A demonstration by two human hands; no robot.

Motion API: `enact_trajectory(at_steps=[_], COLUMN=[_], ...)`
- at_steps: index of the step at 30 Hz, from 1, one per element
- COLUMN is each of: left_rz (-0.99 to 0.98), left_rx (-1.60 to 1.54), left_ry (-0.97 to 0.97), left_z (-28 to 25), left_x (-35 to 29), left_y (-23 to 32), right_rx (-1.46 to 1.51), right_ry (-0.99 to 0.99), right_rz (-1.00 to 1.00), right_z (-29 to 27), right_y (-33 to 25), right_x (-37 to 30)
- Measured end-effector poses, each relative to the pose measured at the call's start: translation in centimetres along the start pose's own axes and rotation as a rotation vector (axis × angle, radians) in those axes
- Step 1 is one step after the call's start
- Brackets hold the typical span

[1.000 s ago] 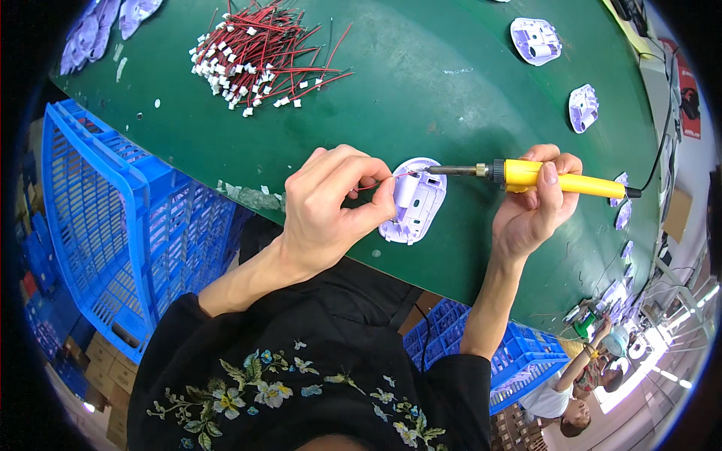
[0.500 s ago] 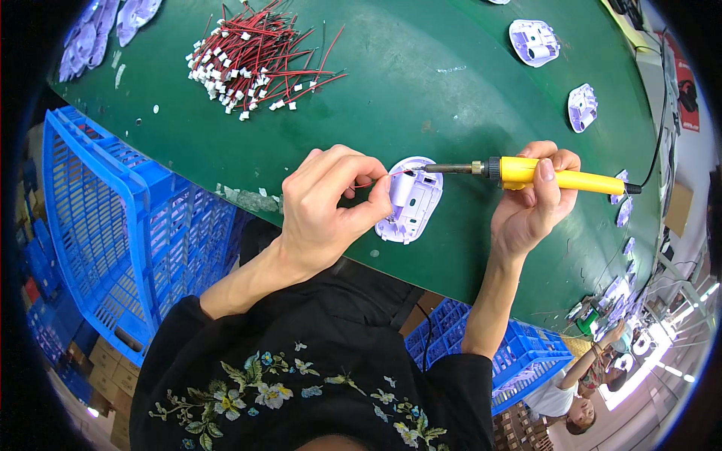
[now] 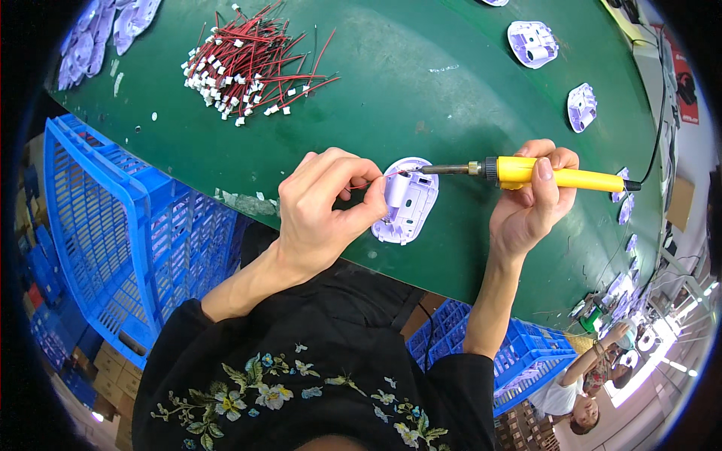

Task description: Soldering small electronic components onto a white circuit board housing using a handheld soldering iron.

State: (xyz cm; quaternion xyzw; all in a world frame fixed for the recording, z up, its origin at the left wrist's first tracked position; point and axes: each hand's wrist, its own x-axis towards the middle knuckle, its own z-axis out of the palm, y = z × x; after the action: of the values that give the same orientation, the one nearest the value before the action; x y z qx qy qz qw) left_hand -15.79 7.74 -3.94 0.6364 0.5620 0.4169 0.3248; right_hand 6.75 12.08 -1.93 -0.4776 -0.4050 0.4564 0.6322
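A pale purple plastic housing (image 3: 412, 207) lies on the green table in front of me. My left hand (image 3: 323, 207) is closed in a pinch on a thin red wire (image 3: 389, 175) at the housing's upper left. The wire's far end meets a dark spot near the top of the housing. My right hand (image 3: 532, 192) grips a soldering iron (image 3: 560, 177) with a yellow handle, held nearly level. Its metal tip touches or almost touches the wire's end at that spot; I cannot tell which.
A heap of red and black wires with white connectors (image 3: 244, 68) lies at the far left. More purple housings (image 3: 532, 43) sit along the right and at the far left corner. Blue plastic crates (image 3: 143, 225) stand beside the table's near edge. Another person (image 3: 575, 387) is at lower right.
The view has shifted very slightly. Both hands, the wire, the housing and the soldering iron keep almost the same positions relative to each other.
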Motion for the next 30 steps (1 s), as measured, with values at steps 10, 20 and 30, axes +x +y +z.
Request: enact_trajectory(at_steps=[10, 20, 30], left_rz=[0.004, 0.062, 0.29], left_rx=[0.034, -0.042, 0.289], left_ry=[0.007, -0.01, 0.031], left_z=[-1.3, -1.5, -10.7], left_x=[0.9, -0.2, -2.1], left_y=[0.3, 1.4, 4.7], right_rx=[0.008, -0.05, -0.068], right_ry=[0.044, 0.1, 0.06], right_rz=[-0.031, 0.031, -0.031], right_z=[1.0, -2.8, -6.0], right_y=[-0.5, -2.4, -2.9], right_x=[0.9, -0.8, -0.7])
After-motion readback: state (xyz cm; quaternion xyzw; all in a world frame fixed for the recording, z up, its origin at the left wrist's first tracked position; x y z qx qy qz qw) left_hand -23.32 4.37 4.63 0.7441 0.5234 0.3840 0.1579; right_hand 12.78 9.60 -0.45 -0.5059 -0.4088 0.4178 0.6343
